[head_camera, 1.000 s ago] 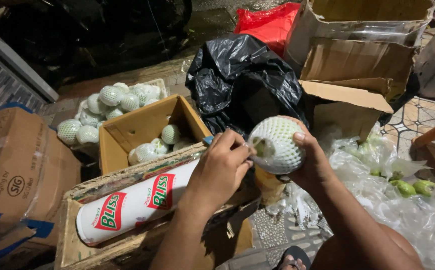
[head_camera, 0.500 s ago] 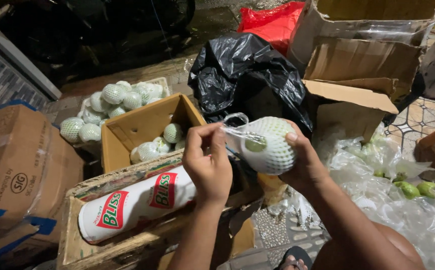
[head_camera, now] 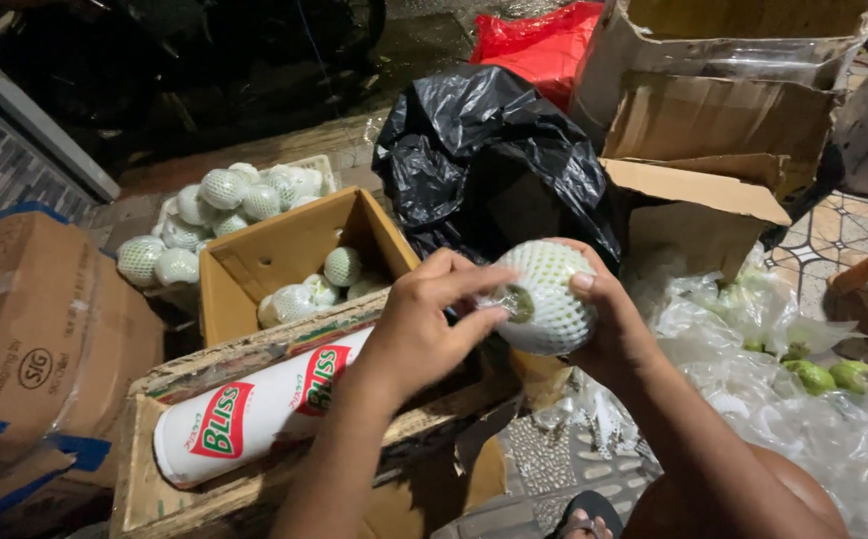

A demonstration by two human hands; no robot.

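My right hand [head_camera: 608, 309] cups a round green fruit wrapped in white foam netting [head_camera: 549, 297], held above a wooden crate [head_camera: 144, 469]. My left hand [head_camera: 424, 324] pinches the net and a bit of thin plastic at the fruit's open end, fingertips touching it. A white roll with red and green print [head_camera: 254, 409] lies in the crate just below my left forearm. Beyond it an open cardboard box [head_camera: 284, 255] holds a few netted fruits [head_camera: 342, 266].
A pile of netted fruits [head_camera: 224, 200] sits behind the box. A black plastic bag [head_camera: 484, 150], a red bag [head_camera: 544, 45] and large cardboard boxes [head_camera: 713, 110] stand at the back right. Clear plastic sheets with bare green fruits [head_camera: 833, 377] lie right. Brown carton [head_camera: 34, 339] at left.
The fruit has been turned and lowered slightly. My left hand moved from pulling the net outward to pinching it close at the fruit's end.
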